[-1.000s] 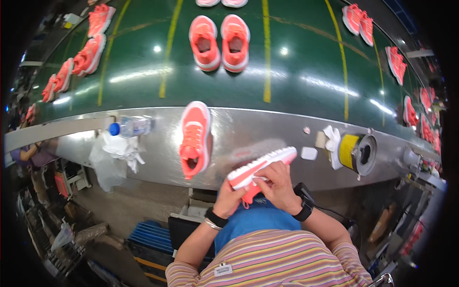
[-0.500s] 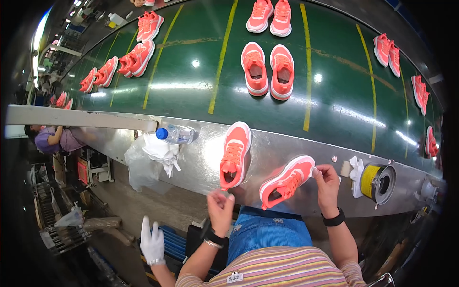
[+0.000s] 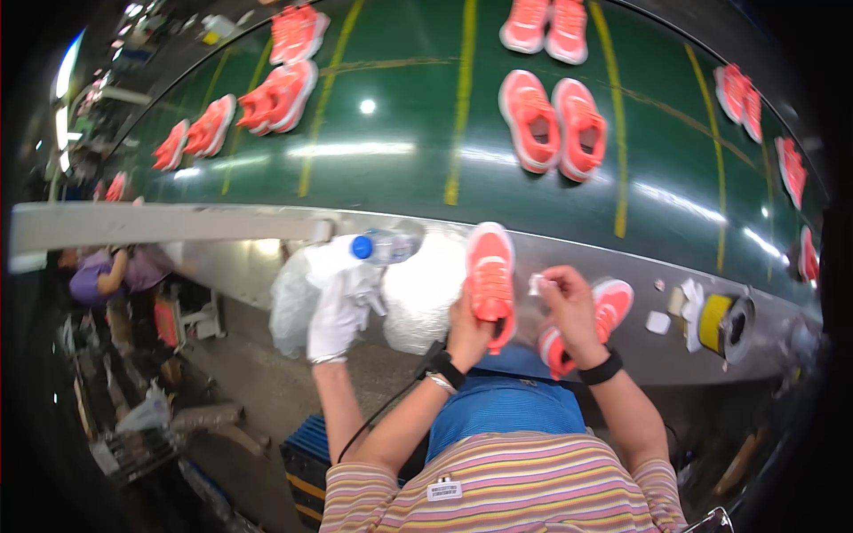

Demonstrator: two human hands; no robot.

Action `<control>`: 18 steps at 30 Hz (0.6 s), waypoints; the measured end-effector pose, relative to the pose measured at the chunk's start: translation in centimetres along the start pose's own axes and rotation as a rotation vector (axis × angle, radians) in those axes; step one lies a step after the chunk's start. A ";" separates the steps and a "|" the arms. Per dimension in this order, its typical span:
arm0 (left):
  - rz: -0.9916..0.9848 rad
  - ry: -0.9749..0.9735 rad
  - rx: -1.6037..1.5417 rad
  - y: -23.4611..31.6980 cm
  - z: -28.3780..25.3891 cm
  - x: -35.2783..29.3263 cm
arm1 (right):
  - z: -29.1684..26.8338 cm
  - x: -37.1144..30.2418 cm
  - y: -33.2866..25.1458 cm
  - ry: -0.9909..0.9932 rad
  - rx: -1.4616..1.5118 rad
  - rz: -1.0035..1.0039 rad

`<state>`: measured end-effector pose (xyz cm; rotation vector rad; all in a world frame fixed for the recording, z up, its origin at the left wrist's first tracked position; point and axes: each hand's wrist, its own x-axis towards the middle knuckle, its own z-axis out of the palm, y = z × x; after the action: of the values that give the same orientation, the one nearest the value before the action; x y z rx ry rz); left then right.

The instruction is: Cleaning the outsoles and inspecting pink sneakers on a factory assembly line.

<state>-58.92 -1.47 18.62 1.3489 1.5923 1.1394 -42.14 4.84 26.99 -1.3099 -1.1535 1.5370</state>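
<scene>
My left hand [image 3: 468, 330] is closed around the heel side of a coral sneaker [image 3: 490, 266], whose white-edged toe points away from me at the metal ledge. My right hand [image 3: 569, 306] pinches a small white scrap [image 3: 536, 284], perhaps cloth or paper, just right of that sneaker. A second coral sneaker [image 3: 613, 302] lies on the ledge under my right hand, which hides its middle. Both of my wrists wear black bands.
Pairs of coral sneakers [image 3: 531, 120] stand on the green belt [image 3: 382, 169] beyond the metal ledge [image 3: 635, 275]. To the left are a blue-capped bottle [image 3: 386, 247], a plastic bag [image 3: 293, 302] and another person's white-gloved hand [image 3: 333, 329]. A tape roll [image 3: 724, 324] sits right.
My left hand has gone from beside the left sneaker to gripping it. My right hand has moved off the right sneaker toward the left one. The other person's gloved hand has risen to the white cloths.
</scene>
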 end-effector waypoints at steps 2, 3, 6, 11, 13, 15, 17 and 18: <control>-0.009 -0.043 0.050 2.3 -0.7 0.1 | -0.7 0.9 -0.8 -0.014 -0.033 -0.019; -0.005 -0.045 0.101 4.7 -1.2 0.5 | -1.4 1.1 -1.0 0.009 -0.030 0.030; -0.074 0.081 0.262 7.2 0.4 1.4 | -2.6 0.9 -0.5 0.028 0.086 0.175; -0.442 -0.175 0.685 8.5 1.5 4.5 | -3.3 3.0 -0.8 -0.192 0.060 0.143; -0.481 -0.253 0.648 7.5 1.5 4.8 | -4.0 4.4 -1.2 -0.230 0.021 0.115; -0.498 -0.106 0.494 6.3 2.0 4.5 | -5.0 5.9 -1.0 -0.299 0.008 0.106; -0.464 0.107 0.282 5.5 2.8 3.6 | -5.4 7.6 -0.5 -0.367 -0.026 0.100; -0.494 0.150 0.286 5.7 3.1 3.4 | -5.4 8.5 -0.4 -0.419 -0.027 0.111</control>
<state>-54.78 2.68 23.01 0.9662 2.1114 0.7428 -38.05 13.84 24.78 -1.1126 -1.3780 1.9452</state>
